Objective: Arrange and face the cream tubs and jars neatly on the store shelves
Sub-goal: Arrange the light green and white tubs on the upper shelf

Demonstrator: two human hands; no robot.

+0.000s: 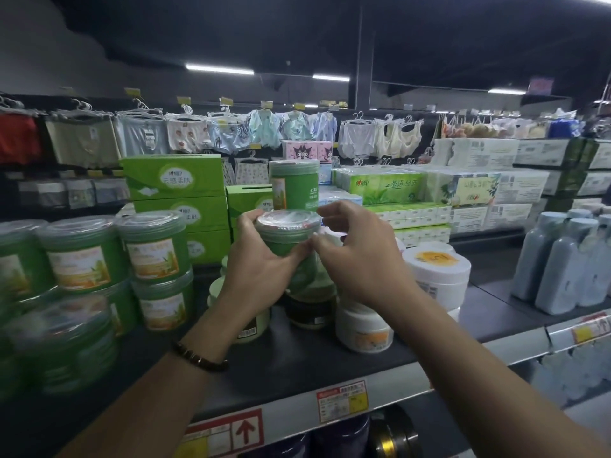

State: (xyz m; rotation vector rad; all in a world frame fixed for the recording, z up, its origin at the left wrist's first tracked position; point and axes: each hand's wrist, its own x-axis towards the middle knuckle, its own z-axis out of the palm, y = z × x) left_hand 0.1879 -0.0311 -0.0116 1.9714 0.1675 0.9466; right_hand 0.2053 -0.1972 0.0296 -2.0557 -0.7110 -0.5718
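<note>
My left hand (256, 259) grips a green cream tub (287, 234) with a clear lid, held above the dark shelf (297, 358). My right hand (357, 252) pinches the tub's right side with thumb and fingertips. Another green tub (294, 185) stands behind it, higher up. Stacked green tubs (153, 242) fill the shelf's left side. Below my hands stand a pale green jar (251, 325), a dark jar (310, 309) and a white jar (363, 328). A big white tub (436, 269) with a yellow sticker stands to the right.
Green tissue boxes (175, 183) are stacked behind the tubs. Grey-blue bottles (562, 266) stand at the right end. Tissue packs (413, 193) fill the aisle behind, with clothes on hangers above them. Price tags (342, 399) line the shelf's front edge.
</note>
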